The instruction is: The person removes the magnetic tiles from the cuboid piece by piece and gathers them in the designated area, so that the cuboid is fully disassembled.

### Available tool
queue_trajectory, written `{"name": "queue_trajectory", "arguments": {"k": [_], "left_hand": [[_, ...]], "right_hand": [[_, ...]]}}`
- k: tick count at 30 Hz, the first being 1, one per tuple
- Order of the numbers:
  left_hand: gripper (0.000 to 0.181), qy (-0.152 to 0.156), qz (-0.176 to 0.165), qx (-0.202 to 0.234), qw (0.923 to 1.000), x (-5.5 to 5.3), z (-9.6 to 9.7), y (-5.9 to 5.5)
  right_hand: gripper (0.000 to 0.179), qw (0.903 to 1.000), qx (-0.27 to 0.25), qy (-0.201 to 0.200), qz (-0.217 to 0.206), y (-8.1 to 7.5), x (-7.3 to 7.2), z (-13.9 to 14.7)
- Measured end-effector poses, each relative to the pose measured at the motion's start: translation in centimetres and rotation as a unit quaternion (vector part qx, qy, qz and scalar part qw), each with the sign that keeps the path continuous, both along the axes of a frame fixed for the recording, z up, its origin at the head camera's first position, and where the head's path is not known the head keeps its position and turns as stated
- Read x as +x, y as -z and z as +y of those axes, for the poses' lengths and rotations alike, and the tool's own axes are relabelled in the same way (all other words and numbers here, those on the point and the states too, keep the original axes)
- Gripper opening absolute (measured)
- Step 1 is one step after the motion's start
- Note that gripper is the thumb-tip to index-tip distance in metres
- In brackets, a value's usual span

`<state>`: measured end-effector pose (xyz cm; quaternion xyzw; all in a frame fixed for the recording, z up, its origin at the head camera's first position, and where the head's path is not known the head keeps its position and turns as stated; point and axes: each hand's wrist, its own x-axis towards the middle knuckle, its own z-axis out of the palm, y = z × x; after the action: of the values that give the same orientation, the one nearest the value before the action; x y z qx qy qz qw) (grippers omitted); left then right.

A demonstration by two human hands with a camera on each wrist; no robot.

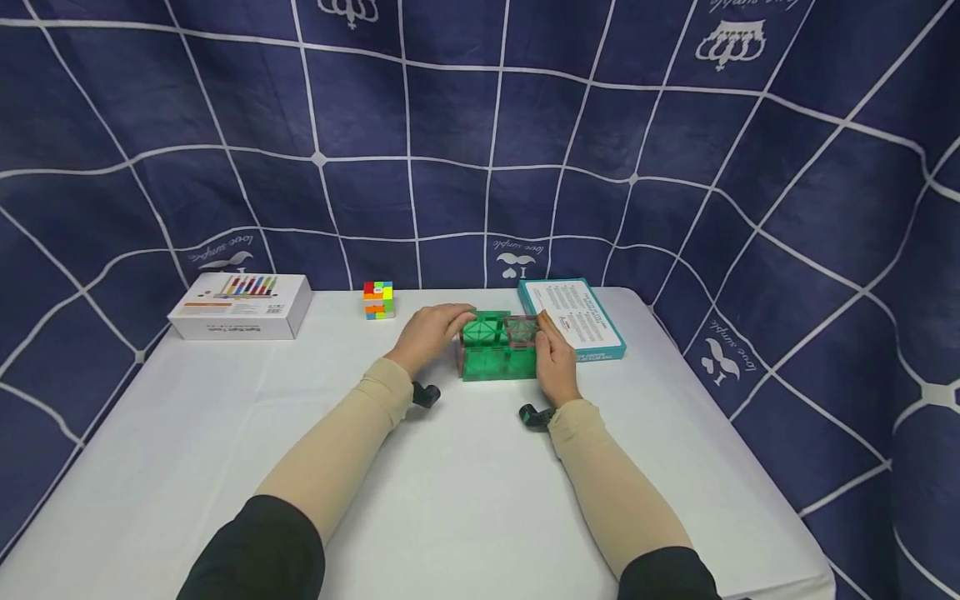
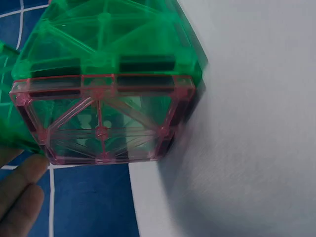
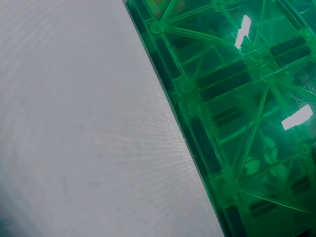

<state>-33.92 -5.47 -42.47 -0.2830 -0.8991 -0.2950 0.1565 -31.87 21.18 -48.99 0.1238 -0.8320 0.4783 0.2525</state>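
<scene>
A box of see-through magnetic tiles (image 1: 498,364) stands on the white table between both hands. Its long front wall is green, and a pink tile (image 2: 101,126) closes the left end. On top lie a green tile (image 1: 483,330) and a pinkish tile (image 1: 521,331). My left hand (image 1: 429,335) pinches the top left edge of the box near the back; its fingertips (image 2: 29,173) show by the green top tile in the left wrist view. My right hand (image 1: 557,367) grips the right end, its far fingers hidden. Only the green wall (image 3: 237,123) fills the right wrist view, without the hand.
A teal-edged box (image 1: 573,317) with a white printed face lies just behind the right hand. Further back left are a colourful puzzle cube (image 1: 378,300) and a white carton (image 1: 240,307). Blue checked curtain (image 1: 450,167) hangs behind the table (image 1: 450,500).
</scene>
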Motion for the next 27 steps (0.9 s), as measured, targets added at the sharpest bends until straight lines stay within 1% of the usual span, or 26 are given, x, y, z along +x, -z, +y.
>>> {"name": "queue_trajectory", "arguments": {"k": [2,5,6,8,10,13,15,17,19,22,24,27], "left_hand": [[0.035,-0.011,0.043,-0.018,0.9988,0.1,0.1,-0.2],[0.029,-0.017,0.093,-0.028,0.9951,0.1,0.4,-0.7],[0.027,-0.017,0.105,-0.025,0.9941,0.1,0.4,-0.8],[0.024,-0.017,0.115,-0.015,0.9931,-0.1,0.5,-0.9],[0.022,-0.023,0.106,0.004,0.9941,-0.2,0.4,-0.8],[0.021,-0.032,0.07,0.053,0.9956,-0.2,0.1,-0.4],[0.021,-0.04,0.051,0.088,0.994,-0.3,-0.2,-0.2],[0.02,-0.045,0.043,0.122,0.9906,-0.4,-0.5,0.1],[0.02,-0.051,0.046,0.151,0.9862,-0.4,-0.8,0.2],[0.02,-0.057,0.051,0.191,0.9786,-0.3,-1.5,0.0],[0.021,-0.052,0.058,0.211,0.9743,-0.2,-2.1,-0.2],[0.023,-0.037,0.07,0.232,0.9695,0.1,-3.3,-0.4]], "right_hand": [[0.047,1.0,-0.002,-0.002,-0.005,-0.1,0.1,0.0],[0.047,1.0,-0.003,-0.003,-0.009,-0.2,0.1,0.0],[0.047,1.0,-0.003,-0.001,-0.008,-0.2,0.1,0.0],[0.046,1.0,-0.004,0.0,-0.006,-0.2,0.1,0.0],[0.045,1.0,-0.005,0.001,-0.005,-0.2,0.1,-0.1],[0.046,0.9999,-0.007,0.002,-0.01,-0.1,0.1,-0.1],[0.046,0.9999,-0.007,0.001,-0.015,-0.1,0.2,-0.2],[0.046,0.9998,-0.008,0.001,-0.02,-0.1,0.2,-0.3],[0.045,0.9997,-0.01,0.003,-0.023,-0.2,0.3,-0.4],[0.044,0.9997,-0.012,0.004,-0.023,-0.4,0.3,-0.4],[0.045,0.9996,-0.012,0.004,-0.023,-0.4,0.3,-0.4],[0.046,0.9996,-0.011,0.003,-0.026,-0.5,0.3,-0.3]]}}
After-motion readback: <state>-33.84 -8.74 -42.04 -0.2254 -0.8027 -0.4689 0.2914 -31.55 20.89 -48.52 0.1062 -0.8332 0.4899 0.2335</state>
